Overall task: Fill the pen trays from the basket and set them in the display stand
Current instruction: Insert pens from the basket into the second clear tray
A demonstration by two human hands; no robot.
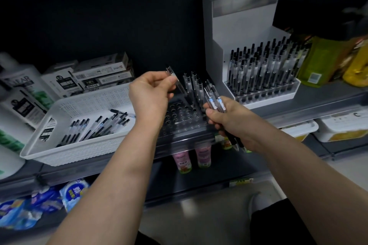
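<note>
Your left hand [151,95] pinches 1 pen [172,74] between thumb and fingertips. The pen slants down and to the right, toward the clear tray [179,125] sitting at the front of the grey shelf [328,93]. Most of that tray's holes are bare, and a few standing pens [192,85] occupy its far right part. Your right hand [225,119] grips a bundle of pens [215,97] at the tray's right side, their tops tilted up and to the left. To the left, the white basket [65,157] holds loose pens [95,127] lying flat. To the right, the white display stand [235,32] carries a full tray [264,93] of upright pens. Cardboard boxes [103,77] are stacked behind the basket.
</note>
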